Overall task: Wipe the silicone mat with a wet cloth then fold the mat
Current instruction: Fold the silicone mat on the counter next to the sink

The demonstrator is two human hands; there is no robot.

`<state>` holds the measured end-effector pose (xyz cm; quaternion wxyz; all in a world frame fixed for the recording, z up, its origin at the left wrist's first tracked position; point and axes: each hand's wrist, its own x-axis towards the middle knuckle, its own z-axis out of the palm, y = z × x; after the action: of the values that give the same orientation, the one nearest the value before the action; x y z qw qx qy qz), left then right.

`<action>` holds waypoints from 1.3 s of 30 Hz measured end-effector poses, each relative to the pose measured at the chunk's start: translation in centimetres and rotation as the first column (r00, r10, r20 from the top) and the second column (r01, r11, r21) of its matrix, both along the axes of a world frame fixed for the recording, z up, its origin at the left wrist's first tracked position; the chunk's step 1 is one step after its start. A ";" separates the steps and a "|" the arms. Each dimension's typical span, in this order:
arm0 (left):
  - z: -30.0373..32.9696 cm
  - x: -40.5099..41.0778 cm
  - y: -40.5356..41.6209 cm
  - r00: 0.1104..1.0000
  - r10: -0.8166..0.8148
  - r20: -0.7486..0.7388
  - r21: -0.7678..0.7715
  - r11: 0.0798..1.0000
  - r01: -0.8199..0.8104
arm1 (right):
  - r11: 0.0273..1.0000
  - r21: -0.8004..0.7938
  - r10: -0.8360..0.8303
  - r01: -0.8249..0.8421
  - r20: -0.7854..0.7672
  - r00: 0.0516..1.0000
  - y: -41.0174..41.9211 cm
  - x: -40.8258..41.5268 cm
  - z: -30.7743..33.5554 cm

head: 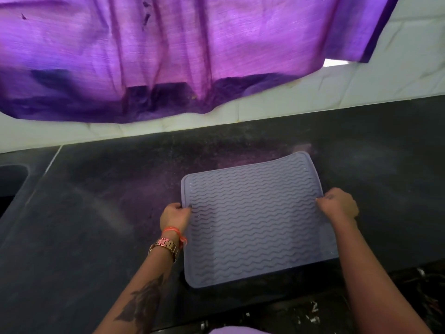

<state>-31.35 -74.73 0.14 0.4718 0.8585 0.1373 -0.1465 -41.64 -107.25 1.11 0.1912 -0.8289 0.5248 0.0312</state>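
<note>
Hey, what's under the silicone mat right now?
The silicone mat lies on the dark countertop, with its far right corner curled up. The left hand and right hand grip its side edges. Anything beneath it is hidden.

Mat (255,220) on counter (96,213), curtain (168,56) behind.

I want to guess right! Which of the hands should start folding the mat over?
Probably the right hand. It pinches the mat at its right edge, where the far corner already curls up off the counter. The left hand grips the flatter left edge.
</note>
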 end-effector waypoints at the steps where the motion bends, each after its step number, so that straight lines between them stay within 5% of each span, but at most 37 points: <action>1: -0.1 0.0 0.0 1.000 -0.010 0.007 0.002 1.000 0.010 | 0.999 -0.014 0.037 -0.037 -0.005 0.999 0.2 0.1 0.3; 6: -0.3 -0.5 0.1 0.998 -0.001 0.058 0.050 0.999 -0.001 | 0.988 -0.069 0.130 -0.135 -0.070 0.989 0.9 0.9 3.1; 10: -0.5 -0.8 0.4 0.990 -0.040 0.133 0.011 0.999 0.039 | 0.966 -0.003 0.258 -0.258 0.020 0.966 3.1 2.1 5.1; 15: -0.6 -0.9 1.3 0.988 -0.075 0.133 -0.046 0.996 0.082 | 0.893 0.299 0.201 -0.336 0.404 0.892 9.5 4.6 4.9; 21: -0.9 -1.1 2.5 0.992 -0.090 0.089 -0.133 0.986 0.102 | 0.685 0.527 0.255 -0.503 0.473 0.843 17.7 7.5 3.2; 32: -2.6 -1.1 3.5 0.999 -0.032 0.036 -0.259 0.965 0.040 | 0.709 0.411 0.417 -0.574 0.413 0.810 25.5 7.8 -1.0; 39: -2.2 -0.9 3.1 0.998 -0.033 0.059 -0.199 0.979 0.044 | 0.679 0.286 0.550 -0.676 0.413 0.726 25.8 6.7 -1.7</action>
<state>-32.30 -71.66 -2.10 0.5564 0.8130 0.0921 -0.1448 -34.91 -81.47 -0.62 0.4173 -0.8910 0.1585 0.0826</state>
